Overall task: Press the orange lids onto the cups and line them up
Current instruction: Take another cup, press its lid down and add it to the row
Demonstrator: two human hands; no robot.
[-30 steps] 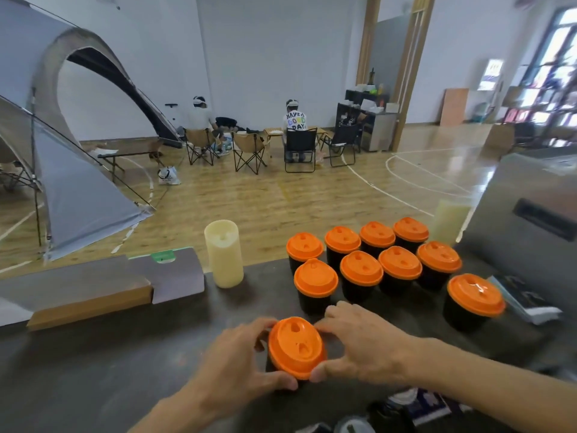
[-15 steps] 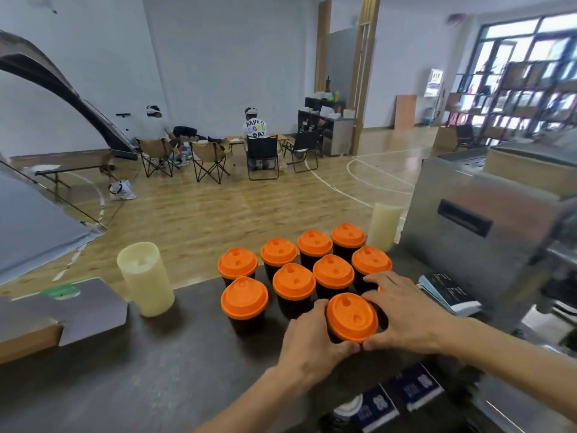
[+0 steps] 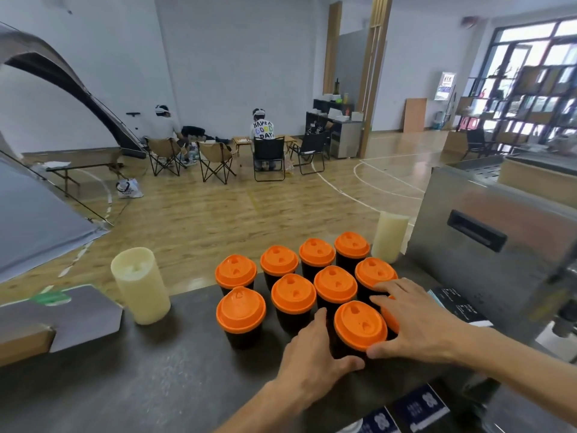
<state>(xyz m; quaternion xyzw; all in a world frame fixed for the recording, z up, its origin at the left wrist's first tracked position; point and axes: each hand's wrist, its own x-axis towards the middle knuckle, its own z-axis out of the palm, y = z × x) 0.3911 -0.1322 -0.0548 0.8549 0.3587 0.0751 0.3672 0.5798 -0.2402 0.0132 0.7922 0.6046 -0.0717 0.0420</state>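
Note:
Several black cups with orange lids (image 3: pixel 293 293) stand in rows on the dark counter (image 3: pixel 140 385). The nearest lidded cup (image 3: pixel 359 325) sits at the front right of the group. My left hand (image 3: pixel 315 360) grips its near left side, thumb up along the cup wall. My right hand (image 3: pixel 415 320) lies flat with its fingers spread over a neighbouring cup, of which only a sliver of lid (image 3: pixel 388 317) shows. Its thumb touches the front cup's lid rim.
Two cream cylinders flank the cups, one on the left (image 3: pixel 140 285), one at the back right (image 3: pixel 390 235). A steel machine (image 3: pixel 487 232) walls off the right. A grey board (image 3: pixel 62 317) lies left, dark packets (image 3: pixel 418 407) by the near edge.
Both hands have carried the front cup rightward from the open counter into the group. My right hand now covers the cup that stood apart at the right.

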